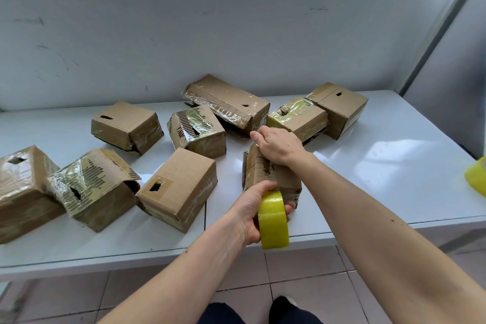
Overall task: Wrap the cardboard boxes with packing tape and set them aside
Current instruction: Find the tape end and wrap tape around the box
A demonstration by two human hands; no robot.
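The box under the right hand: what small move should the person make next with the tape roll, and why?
Probably pull the tape roll toward the near edge and around the box. The left hand grips the roll against the near side of the box, while the right hand grips its top and steadies it on the table. This box shows torn cardboard and looks only partly wrapped.

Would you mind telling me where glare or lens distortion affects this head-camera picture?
Head view: window light glares in pale patches on the glossy white table to the right; the clear tape on the torn box at left glints; the wide lens bows the ledge along the top and stretches the forearms; the second yellow roll is cut by the right edge.
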